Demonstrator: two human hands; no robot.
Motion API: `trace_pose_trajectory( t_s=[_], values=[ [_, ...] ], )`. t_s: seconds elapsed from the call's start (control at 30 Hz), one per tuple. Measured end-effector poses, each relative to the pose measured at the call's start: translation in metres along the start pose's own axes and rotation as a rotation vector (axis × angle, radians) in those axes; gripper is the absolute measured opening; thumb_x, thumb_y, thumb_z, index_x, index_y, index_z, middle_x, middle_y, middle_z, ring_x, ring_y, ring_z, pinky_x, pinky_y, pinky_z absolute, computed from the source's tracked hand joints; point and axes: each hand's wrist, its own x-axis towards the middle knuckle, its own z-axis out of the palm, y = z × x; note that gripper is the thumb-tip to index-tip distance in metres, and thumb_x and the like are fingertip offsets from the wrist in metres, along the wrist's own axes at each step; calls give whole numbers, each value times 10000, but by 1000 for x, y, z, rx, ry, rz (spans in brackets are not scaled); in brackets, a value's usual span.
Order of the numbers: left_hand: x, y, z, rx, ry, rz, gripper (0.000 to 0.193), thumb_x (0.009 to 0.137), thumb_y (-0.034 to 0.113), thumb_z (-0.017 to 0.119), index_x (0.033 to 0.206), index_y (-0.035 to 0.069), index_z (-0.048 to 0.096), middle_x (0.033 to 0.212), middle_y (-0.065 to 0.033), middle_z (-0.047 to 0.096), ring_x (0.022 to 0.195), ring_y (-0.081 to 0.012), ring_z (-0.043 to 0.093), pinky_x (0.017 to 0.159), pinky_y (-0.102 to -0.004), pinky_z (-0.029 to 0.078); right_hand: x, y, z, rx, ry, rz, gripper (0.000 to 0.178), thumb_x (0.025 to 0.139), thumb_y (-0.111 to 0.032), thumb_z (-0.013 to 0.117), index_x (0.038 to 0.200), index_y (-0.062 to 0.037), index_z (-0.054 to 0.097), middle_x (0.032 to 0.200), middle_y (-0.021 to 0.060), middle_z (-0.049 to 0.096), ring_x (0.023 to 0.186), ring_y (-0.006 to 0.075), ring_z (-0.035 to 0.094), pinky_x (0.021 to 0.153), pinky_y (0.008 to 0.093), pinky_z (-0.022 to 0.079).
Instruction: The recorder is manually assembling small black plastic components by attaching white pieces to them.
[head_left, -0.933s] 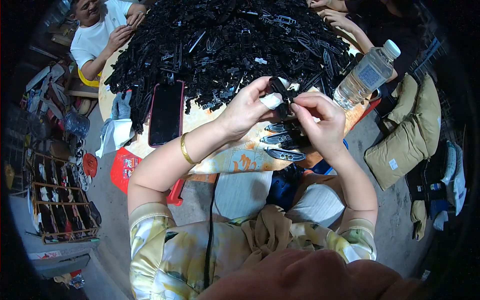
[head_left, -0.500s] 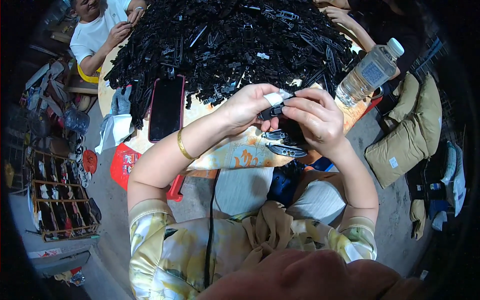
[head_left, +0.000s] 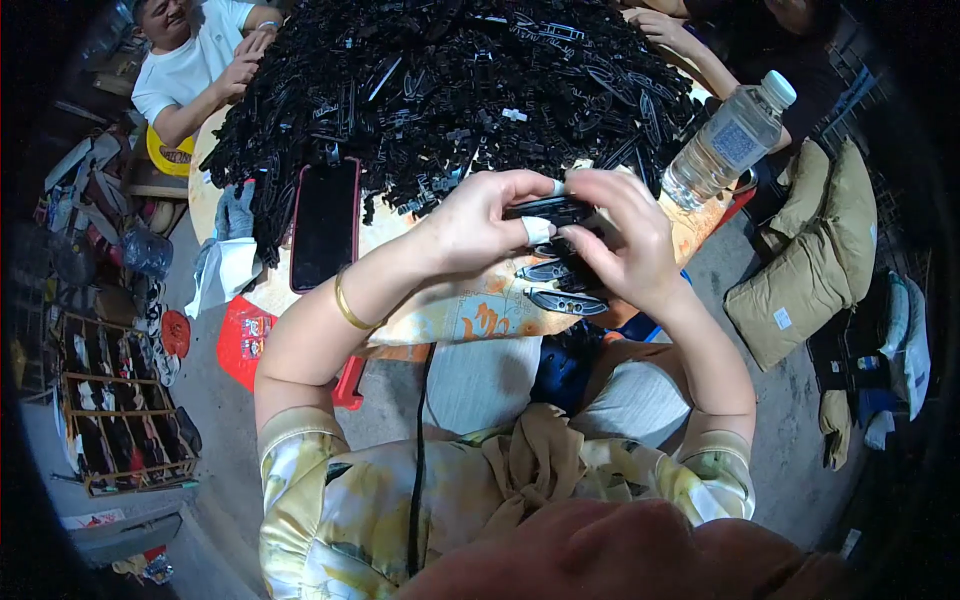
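1. Grip: the left hand (head_left: 478, 222) and right hand (head_left: 628, 238) both hold one small black plastic part (head_left: 548, 209), pinched between thumbs and fingers above the near edge of the table (head_left: 470, 318). A white wrap covers one left fingertip.
2. Change: over the last second both hands have risen from the table edge and drawn together; the part now lies level between them rather than tilted.
3. Judgement: this suggests a pressing or snapping step on the part is in progress.
4. Surroundings: finished-looking oval pieces (head_left: 566, 300) lie just below the hands; the heap of black parts (head_left: 450, 90) fills the far table; a dark phone (head_left: 324, 222) lies left, a water bottle (head_left: 728, 140) right.
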Motion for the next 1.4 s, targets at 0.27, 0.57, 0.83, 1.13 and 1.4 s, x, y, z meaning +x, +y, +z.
trace_pose_trajectory(
  t_s=[0.27,0.57,0.83,1.13,1.4],
  values=[
    [-5,10,8,540,117,155,296,807,42,568,1094,-28,588,870,-106,658,746,-96,600,657,-258,499,-10,2,-1,247,-154,470,299,753,-159,750,978,21,670,824,121,686,654,158,659,585,270,519],
    [-3,-1,9,640,-57,129,323,844,87,545,1148,-21,566,1012,-141,633,886,-179,604,789,-295,484,7,51,-23,-175,-239,297,259,807,-81,625,1063,-54,642,851,92,607,772,223,615,687,318,497],
    [-1,8,18,317,-116,-136,318,912,220,560,1117,-21,585,911,-93,625,521,-103,536,480,-261,455,3,74,-3,-583,-321,48,353,687,-49,665,1037,-77,637,937,85,549,883,249,559,704,366,501],
    [12,-13,9,-264,108,180,598,851,19,601,1374,-32,315,1261,-125,511,1029,-137,557,863,-247,490,8,18,4,629,-81,590,351,834,-49,667,1165,25,579,995,53,629,843,110,604,713,232,511],
    [11,1,2,-377,135,-77,465,813,49,682,1223,59,461,934,-28,645,861,-115,640,694,-239,570,1,48,1,-46,-202,523,273,796,-190,696,987,4,666,838,146,663,712,234,648,627,318,510]
  ],
)
